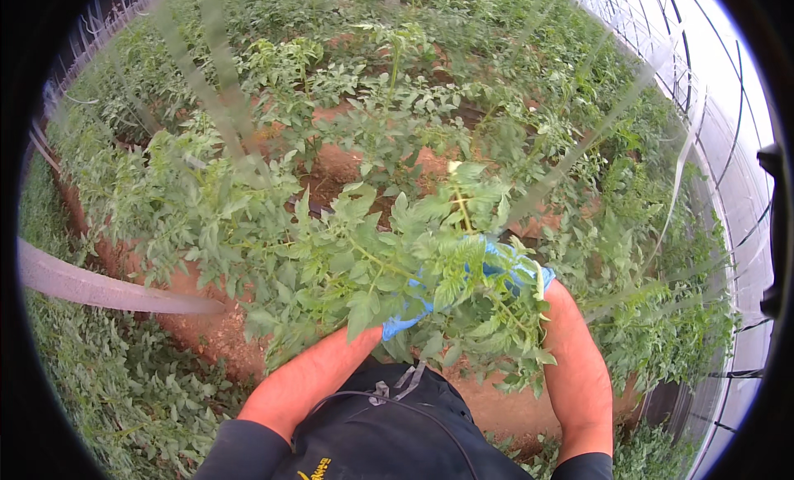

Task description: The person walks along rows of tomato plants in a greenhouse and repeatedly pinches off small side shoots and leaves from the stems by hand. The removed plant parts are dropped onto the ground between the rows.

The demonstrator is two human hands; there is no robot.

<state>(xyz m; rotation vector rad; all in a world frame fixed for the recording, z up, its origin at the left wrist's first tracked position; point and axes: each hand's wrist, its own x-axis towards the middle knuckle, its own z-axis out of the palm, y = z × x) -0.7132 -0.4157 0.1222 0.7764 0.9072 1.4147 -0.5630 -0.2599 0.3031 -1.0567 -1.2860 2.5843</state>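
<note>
A leafy tomato plant [378, 263] stands directly before me, its upper stem and leaves spread over both hands. My left hand [409, 309], in a blue disposable glove, reaches in from the left among the leaves; foliage covers most of its fingers. My right hand [512, 266], gloved in the same blue, is at the plant's top on the right, with leaves across its palm and fingers. Whether either hand grips the stem is hidden. A pale translucent strip [577, 151] runs up and to the right from near my right hand.
Rows of tomato plants [397, 107] fill the ground ahead, with reddish soil [335, 160] between them. A pale post or pipe [118, 287] juts in at the left. Plastic greenhouse sheeting on hoops [726, 138] borders the right. More strips [214, 76] hang at upper left.
</note>
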